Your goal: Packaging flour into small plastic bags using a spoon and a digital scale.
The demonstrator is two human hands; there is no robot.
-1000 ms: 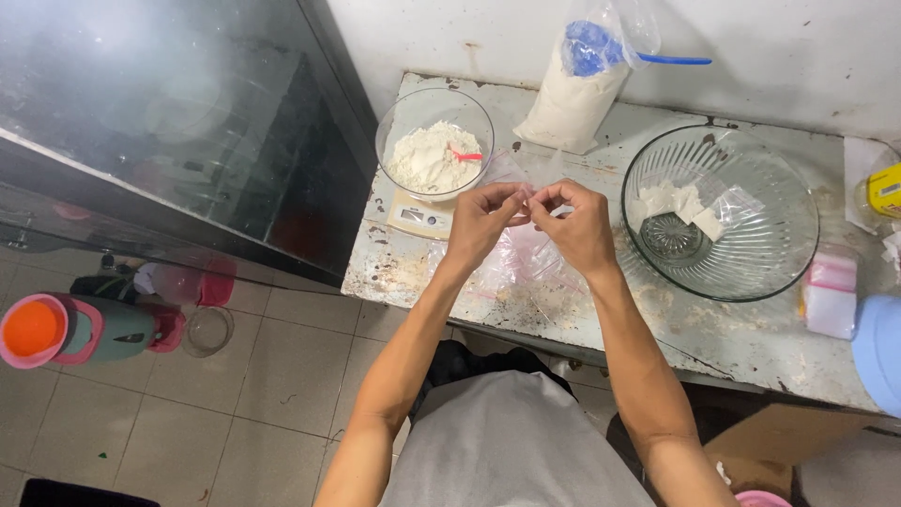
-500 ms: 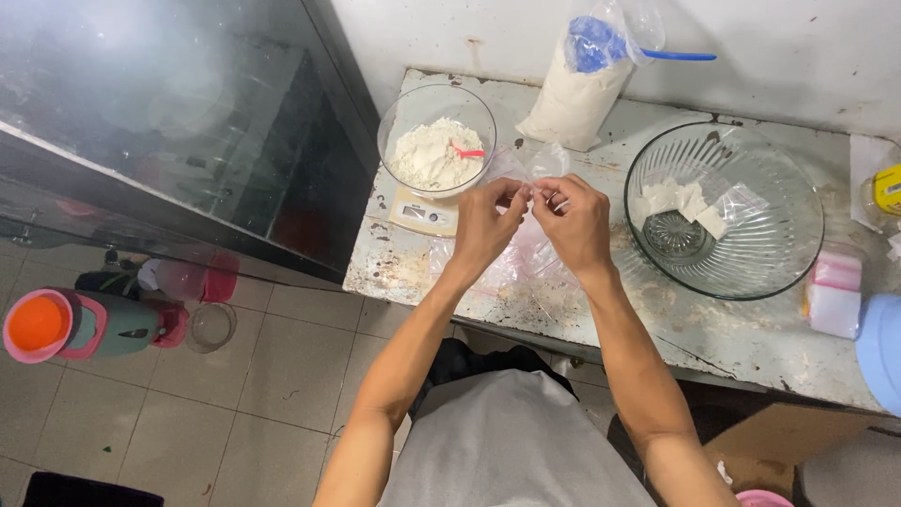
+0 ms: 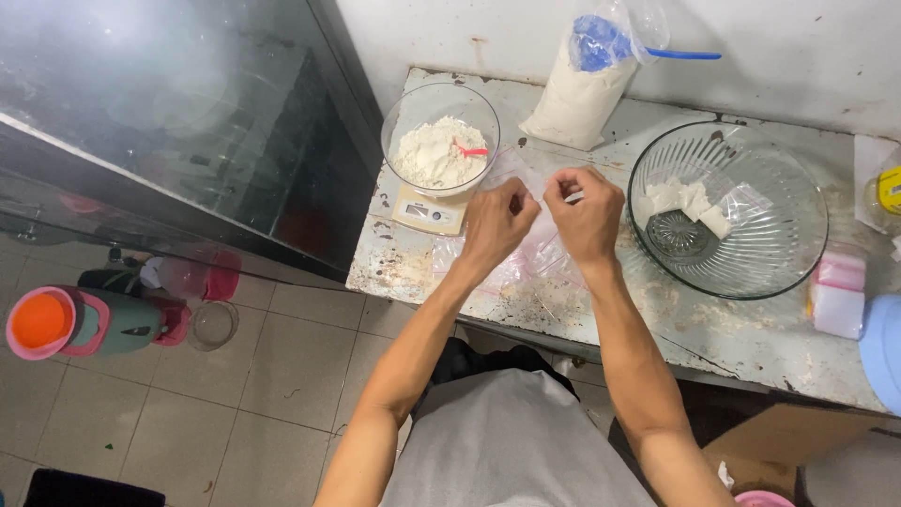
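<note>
- Nearest us, above the front edge of the worn tabletop (image 3: 751,343), our left hand (image 3: 496,221) and right hand (image 3: 587,218) were raised close together, each pinching with thumb and fingertips the top edge of a clear plastic bag (image 3: 530,253).
- The bag hung and draped between the hands down onto the tabletop, midway between its left edge and the big bowl; its mouth pointed up and away from us, and its long axis ran roughly from front edge to back, though the film was too clear to trace fully.
- We judged that the thin film could slip from either pinch or tear, since both grips were narrow; a sagging mouth could spill whatever was put in.
- Right of the hands stood a large ribbed glass bowl (image 3: 727,211) holding pale chunks.
- Farther back, near the left rear corner, a smaller glass bowl of white flour (image 3: 439,141) rested on a kitchen scale (image 3: 427,214).
- At the back edge, a sack of white powder (image 3: 577,94) with a blue scoop (image 3: 610,42) leaned against the wall.
</note>
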